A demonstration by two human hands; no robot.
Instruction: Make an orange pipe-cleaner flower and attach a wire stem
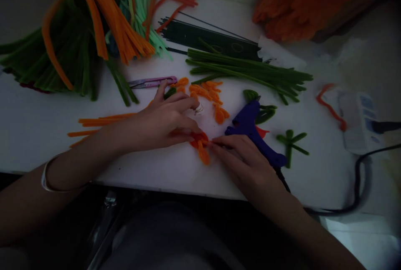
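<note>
My left hand (163, 122) and my right hand (242, 159) meet near the table's front edge, both pinching a small orange pipe-cleaner piece (202, 147) with looped petals. The fingertips of each hand close on it from either side. A blue glue gun (253, 130) lies just behind my right hand, its cord running off the table edge. Several short bent orange pieces (208, 92) lie beyond my left hand, next to a small white ring-like object (199, 109).
Small pink snips (153, 82) lie behind my left hand. Bundles of green stems (247, 69), dark wires (213, 38) and orange and green pipe cleaners (94, 28) fill the back. Straight orange pieces (100, 122) lie left; green shapes (290, 142) and a power strip (360, 122) right.
</note>
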